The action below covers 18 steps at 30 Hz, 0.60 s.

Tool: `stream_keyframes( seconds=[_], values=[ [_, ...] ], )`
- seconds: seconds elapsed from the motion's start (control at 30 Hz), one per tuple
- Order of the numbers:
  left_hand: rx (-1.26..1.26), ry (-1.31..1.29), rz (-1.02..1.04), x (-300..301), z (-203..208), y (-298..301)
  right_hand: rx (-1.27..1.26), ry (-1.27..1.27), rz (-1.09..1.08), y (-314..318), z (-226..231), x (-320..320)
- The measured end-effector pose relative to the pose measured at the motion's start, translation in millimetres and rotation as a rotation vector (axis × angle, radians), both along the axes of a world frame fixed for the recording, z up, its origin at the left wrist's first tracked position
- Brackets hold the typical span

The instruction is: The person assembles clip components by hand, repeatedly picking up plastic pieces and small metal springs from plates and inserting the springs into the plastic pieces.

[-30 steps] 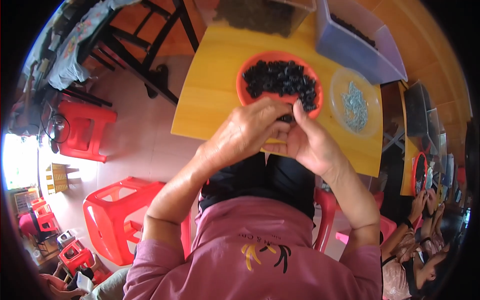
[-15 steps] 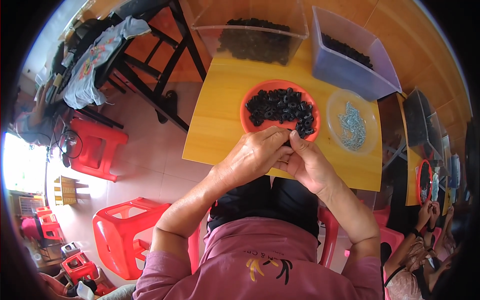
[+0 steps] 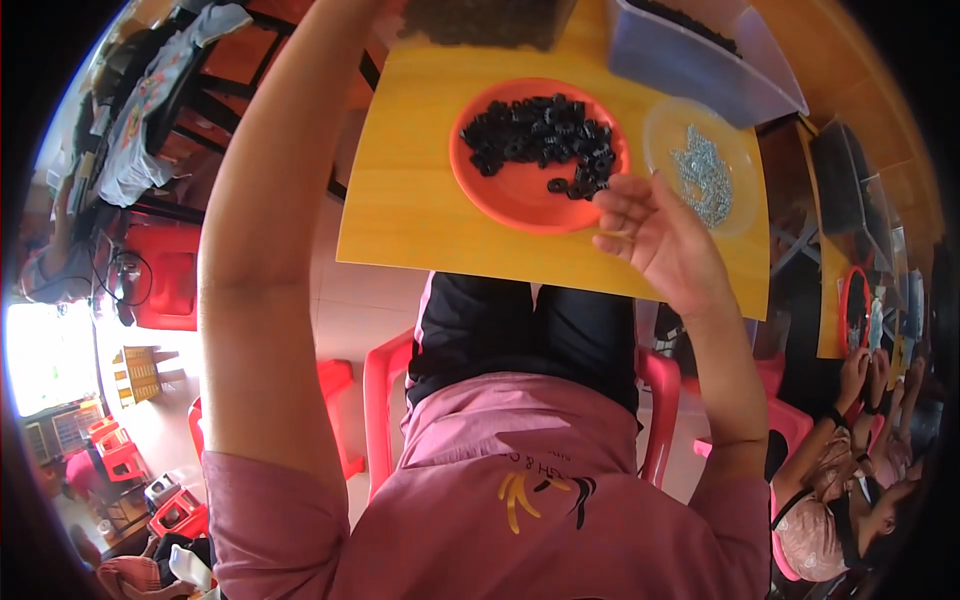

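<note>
My left arm [image 3: 265,230] stretches up past the far left corner of the yellow table [image 3: 400,190], its hand beyond the upper edge of the picture. Palm up and fingers loosely curled apart, my right hand [image 3: 665,240] hovers by the near right rim of a red plate [image 3: 510,195]. Nothing shows in it. Small black ring-like plastic parts [image 3: 540,125] are heaped in that plate, with a few lying loose at its right side. Just beyond my right hand is a shallow clear dish [image 3: 655,135] of small silvery metal pieces [image 3: 702,175].
A clear bin [image 3: 485,25] of black parts stands at the table's far edge, beside a bluish translucent bin [image 3: 690,65]. Red plastic stools [image 3: 165,270] are on the left. On the right, other people's hands [image 3: 860,370] work at another table.
My hands have parted. The left has swung up and out of view at the far left; the right has opened and stayed near the plate. The view has shifted, so the table appears higher.
</note>
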<state>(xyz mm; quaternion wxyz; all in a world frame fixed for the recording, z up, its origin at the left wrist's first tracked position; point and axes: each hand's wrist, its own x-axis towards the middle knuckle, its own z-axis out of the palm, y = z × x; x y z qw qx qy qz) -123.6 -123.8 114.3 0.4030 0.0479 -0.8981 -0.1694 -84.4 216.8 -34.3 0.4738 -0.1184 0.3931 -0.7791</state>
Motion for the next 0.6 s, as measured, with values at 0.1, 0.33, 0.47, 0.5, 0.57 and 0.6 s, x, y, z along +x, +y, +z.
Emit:
stream_keyframes(
  seconds=[0.1, 0.33, 0.47, 0.5, 0.57, 0.6],
  values=[
    [0.13, -0.156, -0.117, 25.6, -14.4, 40.7, 0.036, 0.061, -0.09, 23.5, -1.9, -13.2],
    [0.191, -0.48, -0.626, 94.8, -134.2, 95.0, 0.222, 0.295, -0.249, 46.0, 3.1, -22.9],
    [-0.011, -0.515, -0.506, 115.0, -158.0, 123.2, 0.28, 0.473, -0.209, 47.2, 11.0, -19.1],
    [-0.05, -0.563, -0.422, 116.8, -160.9, 127.8, 0.291, 0.529, -0.189, 46.2, 13.2, -15.5],
    [-0.115, -0.639, -0.319, 118.0, -162.4, 131.6, 0.291, 0.559, -0.156, 43.3, 16.2, -8.3],
    [-0.118, -0.635, -0.319, 118.1, -163.8, 131.2, 0.296, 0.573, -0.138, 41.5, 16.5, -5.8]
  ],
)
